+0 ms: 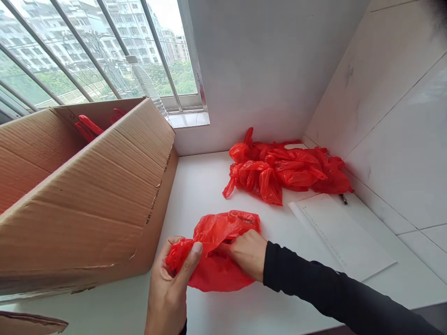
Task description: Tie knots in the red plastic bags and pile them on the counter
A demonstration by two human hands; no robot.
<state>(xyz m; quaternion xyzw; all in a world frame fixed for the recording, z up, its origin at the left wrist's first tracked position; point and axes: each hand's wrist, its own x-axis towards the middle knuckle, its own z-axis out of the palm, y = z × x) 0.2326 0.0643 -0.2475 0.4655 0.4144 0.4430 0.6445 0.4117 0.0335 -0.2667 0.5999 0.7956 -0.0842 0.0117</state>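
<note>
A thin red plastic bag point(223, 274) lies puffed out on the white table, close in front of me. My left hand point(174, 274) is closed round a bunched end of it, with the thumb pressed on top. From the right, my right hand point(247, 253) reaches into the bag's folds near its opening. Its fingers look curled on the plastic, but the red film hides the fingertips. What the bag holds, if anything, is hidden.
At left stands a large open cardboard box point(104, 186) with red bag handles point(90, 126) inside. Several crumpled red bags point(289, 167) lie against the back wall. White paper sheets point(342, 232) and a pen point(343, 199) lie right. A clear bottle point(145, 81) stands by the barred window.
</note>
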